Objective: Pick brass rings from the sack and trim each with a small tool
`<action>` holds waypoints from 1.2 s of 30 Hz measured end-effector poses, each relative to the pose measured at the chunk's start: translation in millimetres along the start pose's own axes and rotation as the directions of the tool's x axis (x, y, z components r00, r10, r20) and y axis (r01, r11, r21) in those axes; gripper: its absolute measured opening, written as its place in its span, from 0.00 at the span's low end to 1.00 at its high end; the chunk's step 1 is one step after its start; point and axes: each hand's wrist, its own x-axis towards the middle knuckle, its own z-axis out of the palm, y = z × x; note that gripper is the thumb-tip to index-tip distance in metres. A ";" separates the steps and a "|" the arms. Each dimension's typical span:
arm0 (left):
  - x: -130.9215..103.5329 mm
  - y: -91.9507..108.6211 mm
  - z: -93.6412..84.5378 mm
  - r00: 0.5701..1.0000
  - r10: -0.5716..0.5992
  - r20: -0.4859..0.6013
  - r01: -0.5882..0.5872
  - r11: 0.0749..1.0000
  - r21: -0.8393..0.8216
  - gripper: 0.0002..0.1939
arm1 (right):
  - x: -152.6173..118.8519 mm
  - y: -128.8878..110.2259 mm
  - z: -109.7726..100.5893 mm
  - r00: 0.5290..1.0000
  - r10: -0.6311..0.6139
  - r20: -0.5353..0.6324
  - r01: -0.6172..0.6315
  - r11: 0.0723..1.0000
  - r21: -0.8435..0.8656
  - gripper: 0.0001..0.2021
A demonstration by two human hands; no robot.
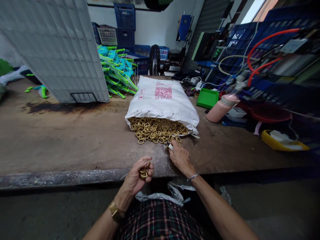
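Observation:
Several brass-coloured rings [143,174] lie in the curled fingers of my left hand [138,175], palm up at the table's front edge. My right hand [180,157] reaches over the table to the front of a spilling pile of the same rings [156,129]. Its fingers are pinched together by the pile's edge; a white band and something dark show at the fingertips, and what they grip is hard to make out. The pile comes from the mouth of a white woven sack [160,100] with red print, lying on its side.
A white ribbed panel [82,53] stands at the left, with green and blue plastic pieces [117,71] behind it. To the right are a green tray [208,98], a pink bottle [221,108] and a yellow tray [282,144]. Blue crates [125,20] and a fan [155,60] stand behind.

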 end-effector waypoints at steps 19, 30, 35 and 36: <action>13.5 -3.5 7.5 0.832 0.541 0.124 -0.408 0.445 0.797 0.11 | -20.0 -49.9 -22.4 0.828 -0.187 0.529 -0.503 0.170 0.847 0.07; 13.0 -1.9 9.7 0.911 0.413 0.007 -0.296 0.640 0.709 0.15 | -25.5 -54.2 -9.0 0.905 -0.174 0.389 -0.339 0.260 0.904 0.12; 11.1 -1.2 8.2 0.976 0.213 -0.034 -0.150 0.783 0.604 0.16 | -25.3 -54.4 -10.8 0.905 -0.193 0.379 -0.295 0.355 0.887 0.12; 10.9 -1.2 7.8 0.981 0.189 -0.030 -0.138 0.806 0.575 0.16 | -25.5 -54.4 -11.6 0.901 -0.211 0.379 -0.291 0.354 0.889 0.13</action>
